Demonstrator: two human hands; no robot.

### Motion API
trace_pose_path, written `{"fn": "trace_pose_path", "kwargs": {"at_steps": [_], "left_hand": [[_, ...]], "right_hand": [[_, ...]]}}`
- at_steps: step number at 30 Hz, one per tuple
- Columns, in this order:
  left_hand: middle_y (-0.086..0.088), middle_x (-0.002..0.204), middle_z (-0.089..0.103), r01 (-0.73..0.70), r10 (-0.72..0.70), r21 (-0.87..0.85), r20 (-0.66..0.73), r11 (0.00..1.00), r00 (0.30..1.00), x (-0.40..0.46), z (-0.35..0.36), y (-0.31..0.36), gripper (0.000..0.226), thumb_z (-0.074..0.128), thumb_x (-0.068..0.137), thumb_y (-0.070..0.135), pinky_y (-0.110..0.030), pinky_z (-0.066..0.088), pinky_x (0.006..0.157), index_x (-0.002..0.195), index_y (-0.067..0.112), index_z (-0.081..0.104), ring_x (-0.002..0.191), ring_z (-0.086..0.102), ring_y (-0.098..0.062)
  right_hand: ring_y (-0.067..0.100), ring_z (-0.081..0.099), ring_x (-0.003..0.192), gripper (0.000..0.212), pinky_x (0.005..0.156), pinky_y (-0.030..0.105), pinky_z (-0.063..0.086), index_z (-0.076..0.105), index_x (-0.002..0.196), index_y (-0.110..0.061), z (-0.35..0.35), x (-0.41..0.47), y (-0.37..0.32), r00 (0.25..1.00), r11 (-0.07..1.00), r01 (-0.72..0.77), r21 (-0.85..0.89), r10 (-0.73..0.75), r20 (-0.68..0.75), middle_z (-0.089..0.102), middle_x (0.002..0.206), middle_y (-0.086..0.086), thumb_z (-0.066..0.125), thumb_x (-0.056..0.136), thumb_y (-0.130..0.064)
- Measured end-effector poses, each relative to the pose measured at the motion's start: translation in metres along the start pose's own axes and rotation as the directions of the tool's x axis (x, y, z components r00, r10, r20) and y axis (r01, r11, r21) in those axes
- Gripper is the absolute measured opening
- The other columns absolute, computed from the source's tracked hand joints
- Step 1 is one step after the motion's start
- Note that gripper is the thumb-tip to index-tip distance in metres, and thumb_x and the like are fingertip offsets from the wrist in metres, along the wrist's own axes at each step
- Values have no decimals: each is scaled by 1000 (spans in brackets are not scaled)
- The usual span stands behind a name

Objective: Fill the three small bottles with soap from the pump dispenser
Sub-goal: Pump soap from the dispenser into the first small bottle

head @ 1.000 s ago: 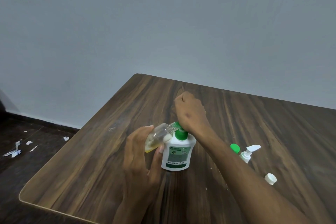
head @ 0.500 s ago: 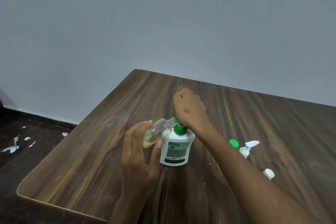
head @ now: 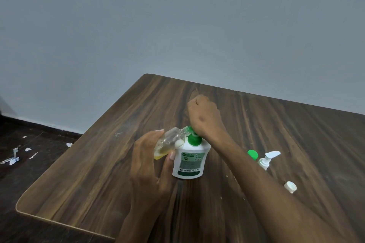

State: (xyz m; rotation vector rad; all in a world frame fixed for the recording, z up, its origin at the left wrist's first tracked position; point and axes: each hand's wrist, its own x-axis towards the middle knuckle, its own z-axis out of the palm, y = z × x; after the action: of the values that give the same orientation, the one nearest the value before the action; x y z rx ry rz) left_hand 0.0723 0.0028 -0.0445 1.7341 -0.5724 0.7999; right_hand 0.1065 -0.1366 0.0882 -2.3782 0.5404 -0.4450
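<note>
Fingers of the left hand [head: 147, 165] were curled round a small clear bottle [head: 170, 142], gripping its lower body, thumb tip showing pale beside the dispenser's shoulder. That bottle lay tilted, neck up toward 2 o'clock, mouth right at the green spout of the pump dispenser [head: 189, 161]; a little yellow liquid sat pooled at its low end. Right hand [head: 205, 118] was balled into a fist, heel pressing on the green pump head, knuckles toward 12 o'clock; nothing seen held inside the fist. Dispenser stood upright near the middle of the wooden table [head: 88, 173], white body, green-and-white label facing the camera. From the dispenser at 3 o'clock, just past the right forearm, stood a bottle with a green cap [head: 252, 154], mostly hidden by the arm; touching or apart from its neighbour, could not tell. Beside it, a white spray-top bottle [head: 267, 159], nozzle aimed toward 2 o'clock. Farther out at 4 o'clock a loose white cap [head: 290, 186] lay on the wood, apart from the rest. Off the table at 9 o'clock, torn paper scraps [head: 14, 157] lay scattered on the dark floor. Grey wall [head: 177, 25] behind.
</note>
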Motion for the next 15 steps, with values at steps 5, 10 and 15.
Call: {"fn": "trace_pose_path", "kwargs": {"at_steps": [5, 10, 15], "left_hand": [[-8, 133, 65, -15, 15, 9, -3, 1000, 1000, 0, 0, -1, 43, 63, 99, 26, -15, 41, 107, 134, 1, 65, 127, 58, -10], [-7, 133, 63, -15, 15, -9, -7, 1000, 1000, -1, 0, 0, 43, 62, 99, 27, -15, 41, 106, 133, 2, 65, 127, 57, -7], [-6, 134, 63, 4, -4, 1, -6, 1000, 1000, -2, 0, 1, 44, 62, 99, 28, -13, 41, 104, 134, 2, 65, 127, 57, -8]], "right_hand": [[11, 51, 70, 23, 99, 52, 41, 49, 81, -21, -1, 0, -3, 999, 999, 39, 5, -39, -22, 60, 79, -5, 35, 100, -20], [8, 49, 70, 22, 98, 48, 39, 48, 82, -22, -4, -3, -2, 999, 999, 36, -16, -36, -1, 61, 82, -4, 34, 100, -20], [10, 45, 61, 26, 98, 49, 43, 44, 74, -21, 0, 0, -1, 1000, 1000, 0, -24, 1, 23, 53, 70, -6, 35, 98, -18]]}}
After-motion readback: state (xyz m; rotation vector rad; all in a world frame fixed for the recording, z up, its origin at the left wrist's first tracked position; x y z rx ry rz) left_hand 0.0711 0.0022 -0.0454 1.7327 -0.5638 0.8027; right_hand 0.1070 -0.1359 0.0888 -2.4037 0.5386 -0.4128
